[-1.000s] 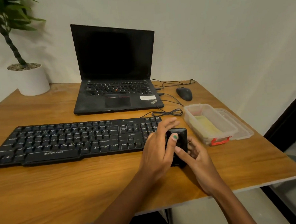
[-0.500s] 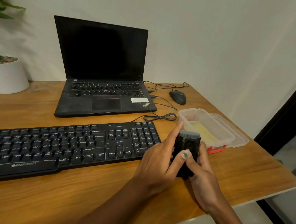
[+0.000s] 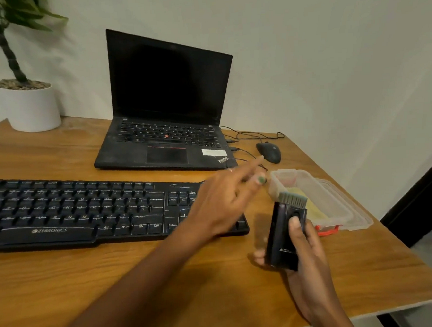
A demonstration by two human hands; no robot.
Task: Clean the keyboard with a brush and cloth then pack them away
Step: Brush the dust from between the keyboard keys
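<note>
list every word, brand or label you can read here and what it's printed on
"ZEBRONICS": front edge of the black keyboard.
"ThinkPad": right palm rest of the laptop.
"Shift", "Alt", "Ctrl" and single letters such as "K", "L", "N", "M": keyboard keys; most other legends are too blurred.
White sticker on the laptop: print too small to read.
Mark on the brush in the right hand: illegible.

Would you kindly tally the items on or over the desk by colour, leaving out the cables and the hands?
Black: 4 (keyboard, laptop, mouse, brush)
Clear plastic: 2 (container, lid)
White: 1 (plant pot)
Yellow: 1 (cloth)
Total: 8
</note>
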